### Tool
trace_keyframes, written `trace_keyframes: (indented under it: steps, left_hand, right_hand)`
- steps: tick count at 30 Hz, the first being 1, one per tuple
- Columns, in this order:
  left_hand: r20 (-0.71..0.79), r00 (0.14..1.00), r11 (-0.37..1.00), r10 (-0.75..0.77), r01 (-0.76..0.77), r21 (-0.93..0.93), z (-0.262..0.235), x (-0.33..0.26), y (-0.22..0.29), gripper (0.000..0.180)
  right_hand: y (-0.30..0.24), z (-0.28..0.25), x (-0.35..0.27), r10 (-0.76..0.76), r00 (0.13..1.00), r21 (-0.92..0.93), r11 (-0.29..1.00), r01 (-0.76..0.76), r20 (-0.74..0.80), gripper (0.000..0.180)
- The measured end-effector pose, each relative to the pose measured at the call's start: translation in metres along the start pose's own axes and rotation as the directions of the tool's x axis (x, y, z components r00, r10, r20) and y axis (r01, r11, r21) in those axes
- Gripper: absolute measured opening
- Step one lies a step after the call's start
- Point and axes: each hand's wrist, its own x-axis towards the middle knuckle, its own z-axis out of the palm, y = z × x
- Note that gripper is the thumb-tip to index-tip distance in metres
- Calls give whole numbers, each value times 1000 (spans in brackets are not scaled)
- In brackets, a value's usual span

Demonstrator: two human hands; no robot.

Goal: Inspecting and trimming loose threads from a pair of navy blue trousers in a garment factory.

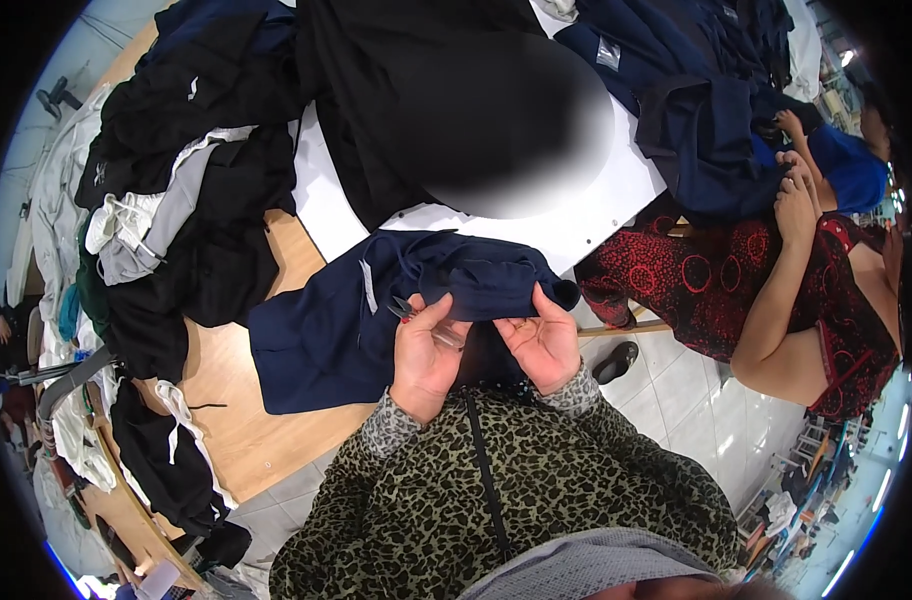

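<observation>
A navy blue garment [316,335] lies at the near edge of the table, partly over it, with a pale label strip on it. My left hand [426,360] is closed, its thumb on the garment's folded edge. In the same hand sits a small tool with a dark pointed end and a touch of red [402,309], which looks like thread snips; the fingers hide most of it. My right hand [544,345] pinches the same edge close to a round opening, like a cuff or leg end. Between both hands the edge is stretched.
Black garments [206,230] and a grey-white one [161,220] are heaped on the left. Across the white tabletop [331,200] lies a large black cloth [376,90]. A person in a red-patterned black dress [716,270] stands at right, hands on navy cloth [701,140].
</observation>
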Motion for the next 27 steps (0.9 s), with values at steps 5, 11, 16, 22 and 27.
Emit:
trace_keyframes:
  steps: [5, 11, 16, 22, 27]
  left_hand:
    - [9, 1000, 1000, -7, 7, 22, -1, 2, -2, 16]
    - [72, 997, 997, 30, -35, 74, -2, 1, -2, 17]
    - [122, 989, 992, 86, -97, 85, -2, 2, -3, 20]
    - [173, 972, 973, 161, -185, 138, -4, 2, -2, 23]
    - [99, 981, 958, 169, -187, 219, 5, 0, -9, 29]
  right_hand:
    - [0, -5, 1, -16, 1000, -18, 1000, 16, -8, 31]
    - [2, -6, 4, -35, 999, -49, 998, 36, 10, 32]
    - [2, -3, 6, -65, 998, -84, 994, 66, 12, 31]
    - [-1, -7, 6, -70, 998, -95, 993, 69, 0, 33]
    - [6, 3, 7, -96, 994, -105, 990, 91, -51, 31]
